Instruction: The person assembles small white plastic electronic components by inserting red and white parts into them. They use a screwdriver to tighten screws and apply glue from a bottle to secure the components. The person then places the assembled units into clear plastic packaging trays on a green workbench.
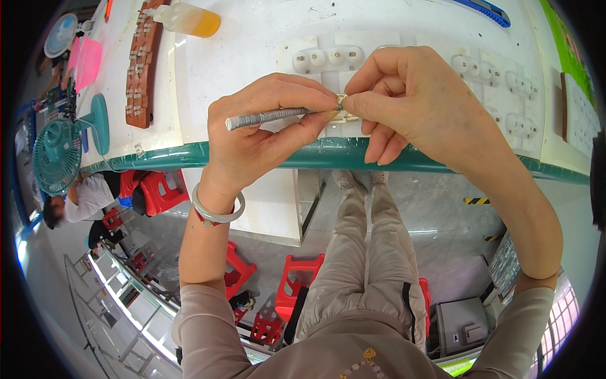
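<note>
My left hand point(252, 120) is closed around a slim grey rod-shaped tool point(268, 117) that looks wrapped in tape. Its blunt end sticks out to the left, and its other end runs between my thumb and forefinger. My right hand point(423, 95) pinches thumb against forefinger at a tiny pale part point(341, 101), right beside my left fingertips. The part is mostly hidden by the fingers, so its kind does not show. Both hands meet over the near edge of the white worktable point(227, 54), above small white pieces partly covered by my hands.
White moulded holders point(328, 59) with round pegs lie behind my hands, more point(521, 123) to the right. A brown rack point(140, 69) of small clear parts, a squeeze bottle point(196, 20) of orange liquid and a blue cutter point(486, 9) lie around. A green fan point(57, 155) stands left; red stools point(297, 284) below.
</note>
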Available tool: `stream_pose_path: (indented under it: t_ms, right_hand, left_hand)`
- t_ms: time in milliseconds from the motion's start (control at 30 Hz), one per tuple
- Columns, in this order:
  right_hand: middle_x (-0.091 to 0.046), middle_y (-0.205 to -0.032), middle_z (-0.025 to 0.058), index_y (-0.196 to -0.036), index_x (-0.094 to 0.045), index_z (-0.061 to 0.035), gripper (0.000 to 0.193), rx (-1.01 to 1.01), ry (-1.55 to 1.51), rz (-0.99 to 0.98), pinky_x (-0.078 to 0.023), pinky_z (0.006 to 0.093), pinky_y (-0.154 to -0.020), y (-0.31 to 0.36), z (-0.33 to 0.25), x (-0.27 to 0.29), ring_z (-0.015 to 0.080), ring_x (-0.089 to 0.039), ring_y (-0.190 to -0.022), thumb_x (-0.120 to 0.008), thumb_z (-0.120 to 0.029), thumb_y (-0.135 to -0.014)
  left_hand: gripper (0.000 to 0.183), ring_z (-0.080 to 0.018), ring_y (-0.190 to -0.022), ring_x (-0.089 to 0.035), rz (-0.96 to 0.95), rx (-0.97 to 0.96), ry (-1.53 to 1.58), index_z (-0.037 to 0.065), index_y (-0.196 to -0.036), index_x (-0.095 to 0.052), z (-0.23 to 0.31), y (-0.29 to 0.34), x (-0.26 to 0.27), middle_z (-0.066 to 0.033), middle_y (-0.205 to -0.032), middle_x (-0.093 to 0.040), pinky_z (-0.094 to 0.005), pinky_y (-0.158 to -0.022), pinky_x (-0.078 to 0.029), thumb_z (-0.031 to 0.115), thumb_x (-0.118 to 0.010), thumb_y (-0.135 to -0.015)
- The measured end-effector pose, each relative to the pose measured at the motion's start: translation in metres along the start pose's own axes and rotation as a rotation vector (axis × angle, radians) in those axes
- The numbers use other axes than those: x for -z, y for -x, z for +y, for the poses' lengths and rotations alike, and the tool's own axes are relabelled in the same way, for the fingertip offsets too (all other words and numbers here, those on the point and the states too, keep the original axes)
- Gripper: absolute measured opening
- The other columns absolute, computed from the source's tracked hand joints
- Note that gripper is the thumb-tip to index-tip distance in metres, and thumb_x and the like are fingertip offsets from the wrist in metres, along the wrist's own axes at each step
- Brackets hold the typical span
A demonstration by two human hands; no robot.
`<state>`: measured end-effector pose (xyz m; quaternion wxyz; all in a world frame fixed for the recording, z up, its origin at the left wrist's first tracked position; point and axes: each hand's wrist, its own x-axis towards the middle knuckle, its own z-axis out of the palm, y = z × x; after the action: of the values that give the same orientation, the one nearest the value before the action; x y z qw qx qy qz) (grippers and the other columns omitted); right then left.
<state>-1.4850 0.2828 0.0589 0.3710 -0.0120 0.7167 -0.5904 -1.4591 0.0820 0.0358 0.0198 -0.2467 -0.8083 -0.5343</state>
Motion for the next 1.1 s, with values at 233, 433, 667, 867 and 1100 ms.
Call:
stream_pose_path:
  t_ms: [233,433,667,867,1100]
  right_hand:
    - [-0.059,-0.065,0.0085,-0.089,-0.059,0.0058,0.019,0.024,0.025,0.029,-0.049,0.0225,-0.044,0.002,0.002,-0.003,0.0134,-0.06,-0.049,-0.059,-0.012,-0.082]
    - [-0.059,-0.065,0.008,-0.089,-0.059,0.0059,0.018,0.039,0.014,0.039,-0.049,0.0219,-0.044,0.004,0.003,-0.005,0.0129,-0.06,-0.049,-0.058,-0.011,-0.083]
    - [-0.059,-0.065,0.0076,-0.089,-0.06,0.0053,0.018,0.052,0.015,0.045,-0.049,0.0218,-0.044,0.005,0.004,-0.005,0.0127,-0.061,-0.049,-0.058,-0.012,-0.083]
    - [-0.059,-0.064,0.0079,-0.088,-0.059,0.0055,0.017,0.072,0.104,0.039,-0.049,0.0219,-0.044,0.004,0.002,-0.004,0.0126,-0.061,-0.05,-0.058,-0.01,-0.083]
    - [-0.059,-0.062,0.0088,-0.085,-0.058,0.007,0.017,0.05,0.161,-0.02,-0.049,0.0227,-0.043,-0.002,-0.004,0.0,0.0138,-0.061,-0.049,-0.055,-0.009,-0.079]
  left_hand:
    - [0.022,-0.023,-0.082,-0.065,-0.072,-0.1,-0.187,-0.002,-0.086,-0.065,0.006,0.0,0.004,-0.0153,-0.089,-0.067,-0.0297,-0.073,-0.053,-0.009,-0.071,-0.066]
    - [0.022,-0.0244,-0.081,-0.066,-0.015,-0.134,-0.195,-0.001,-0.086,-0.065,0.003,0.006,0.0,-0.0147,-0.088,-0.067,-0.0293,-0.072,-0.054,-0.008,-0.072,-0.066]
    - [0.021,-0.0208,-0.078,-0.067,-0.055,-0.199,-0.324,0.002,-0.085,-0.067,0.008,0.0,0.001,-0.0103,-0.086,-0.068,-0.0255,-0.065,-0.055,-0.004,-0.071,-0.066]
    - [0.02,-0.0216,-0.077,-0.066,-0.159,-0.202,-0.389,0.002,-0.086,-0.067,0.016,-0.004,0.006,-0.0103,-0.085,-0.067,-0.0262,-0.064,-0.055,0.0,-0.068,-0.066]
    - [0.023,-0.0231,-0.08,-0.066,-0.111,-0.223,-0.303,0.001,-0.086,-0.067,0.006,0.0,0.005,-0.0112,-0.088,-0.067,-0.0271,-0.067,-0.055,-0.005,-0.07,-0.064]
